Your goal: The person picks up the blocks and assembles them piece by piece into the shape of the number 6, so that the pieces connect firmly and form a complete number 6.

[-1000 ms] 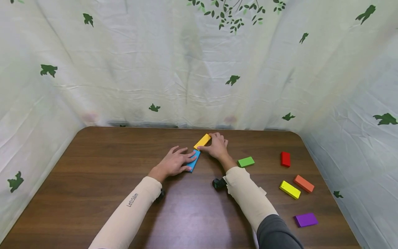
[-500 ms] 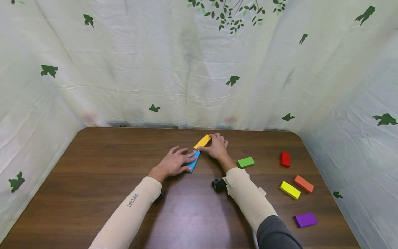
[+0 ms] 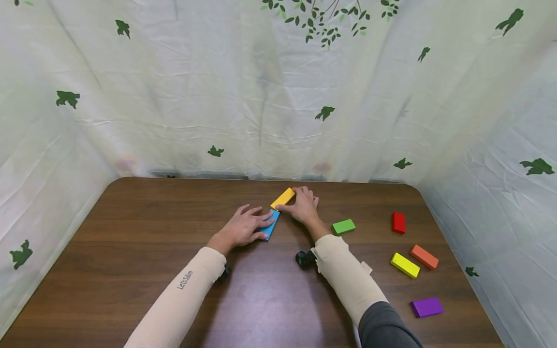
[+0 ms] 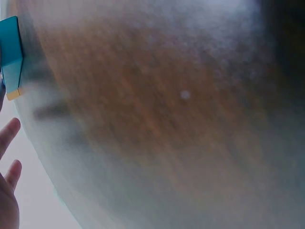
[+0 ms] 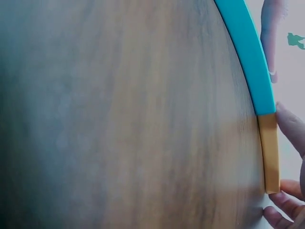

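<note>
In the head view, a blue block (image 3: pixel 271 229) lies flat on the wooden table, set at a slant. My left hand (image 3: pixel 241 227) rests on it, its fingers spread and fairly straight, two over the far part and the thumb at the near left edge. An amber block (image 3: pixel 282 198) meets the blue one's far end, continuing the line at a slightly different angle. My right hand (image 3: pixel 302 205) pinches the amber block, thumb by the joint and fingers at the far end. The right wrist view shows the blue block (image 5: pixel 250 57) end to end with the amber block (image 5: pixel 270 152).
Right of my right hand lies a green block (image 3: pixel 344 226). Further right are a red block (image 3: pixel 398 223), an orange block (image 3: pixel 424 256), a yellow block (image 3: pixel 405 265) and a purple block (image 3: pixel 427 307). A pale leaf-patterned curtain (image 3: pixel 174 116) hangs behind the table (image 3: pixel 130 251).
</note>
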`<state>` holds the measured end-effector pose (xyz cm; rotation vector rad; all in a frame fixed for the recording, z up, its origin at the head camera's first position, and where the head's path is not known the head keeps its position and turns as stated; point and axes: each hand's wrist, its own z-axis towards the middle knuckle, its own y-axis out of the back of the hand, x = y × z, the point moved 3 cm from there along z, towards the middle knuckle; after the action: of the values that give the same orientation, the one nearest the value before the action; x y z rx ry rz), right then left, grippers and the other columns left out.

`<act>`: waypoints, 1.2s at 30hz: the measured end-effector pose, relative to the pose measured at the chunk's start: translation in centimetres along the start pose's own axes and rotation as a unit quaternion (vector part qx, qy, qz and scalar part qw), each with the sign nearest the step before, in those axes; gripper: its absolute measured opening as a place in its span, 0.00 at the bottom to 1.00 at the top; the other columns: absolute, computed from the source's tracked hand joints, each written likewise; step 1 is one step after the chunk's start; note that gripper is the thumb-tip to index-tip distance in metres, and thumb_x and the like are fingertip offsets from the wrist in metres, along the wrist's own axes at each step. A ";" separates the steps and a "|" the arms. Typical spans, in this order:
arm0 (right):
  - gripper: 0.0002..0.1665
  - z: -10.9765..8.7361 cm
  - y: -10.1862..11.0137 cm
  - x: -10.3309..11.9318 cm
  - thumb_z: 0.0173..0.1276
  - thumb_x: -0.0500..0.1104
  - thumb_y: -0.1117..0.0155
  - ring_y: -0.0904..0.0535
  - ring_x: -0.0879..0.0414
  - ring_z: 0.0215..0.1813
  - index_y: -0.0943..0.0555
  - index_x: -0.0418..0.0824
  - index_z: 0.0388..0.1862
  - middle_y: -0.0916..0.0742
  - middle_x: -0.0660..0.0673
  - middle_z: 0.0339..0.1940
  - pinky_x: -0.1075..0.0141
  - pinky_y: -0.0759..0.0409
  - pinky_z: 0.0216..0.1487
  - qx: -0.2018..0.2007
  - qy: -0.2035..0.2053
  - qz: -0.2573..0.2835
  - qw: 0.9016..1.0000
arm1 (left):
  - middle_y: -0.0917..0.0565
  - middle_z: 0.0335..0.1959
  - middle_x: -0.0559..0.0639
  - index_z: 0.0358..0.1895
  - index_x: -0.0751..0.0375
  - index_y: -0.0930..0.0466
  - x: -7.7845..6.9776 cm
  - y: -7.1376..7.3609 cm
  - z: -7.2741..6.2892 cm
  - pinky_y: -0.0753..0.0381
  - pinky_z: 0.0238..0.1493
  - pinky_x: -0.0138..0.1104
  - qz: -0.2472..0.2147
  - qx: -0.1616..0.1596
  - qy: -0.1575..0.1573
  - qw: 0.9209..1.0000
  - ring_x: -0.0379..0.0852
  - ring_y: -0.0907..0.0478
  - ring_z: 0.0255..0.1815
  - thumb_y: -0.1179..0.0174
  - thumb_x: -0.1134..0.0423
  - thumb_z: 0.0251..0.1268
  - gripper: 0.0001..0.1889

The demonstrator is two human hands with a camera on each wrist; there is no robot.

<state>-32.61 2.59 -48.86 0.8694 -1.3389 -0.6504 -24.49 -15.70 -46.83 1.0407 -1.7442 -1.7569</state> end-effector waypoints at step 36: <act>0.40 -4.3 8.8 -7.6 0.57 0.53 0.26 0.37 0.38 0.66 0.27 0.37 0.65 0.27 0.36 0.63 0.36 0.49 0.65 0.084 0.080 -0.006 0.993 | 0.35 0.72 0.51 0.71 0.52 0.34 -0.2 0.3 -0.1 0.48 0.67 0.61 0.002 -0.013 -0.009 1.000 0.63 0.39 0.71 0.42 0.49 0.67 0.31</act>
<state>-30.17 14.33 -45.69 1.0445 -1.2565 -0.4704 -24.35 -15.59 -46.50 1.0124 -1.7280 -1.7880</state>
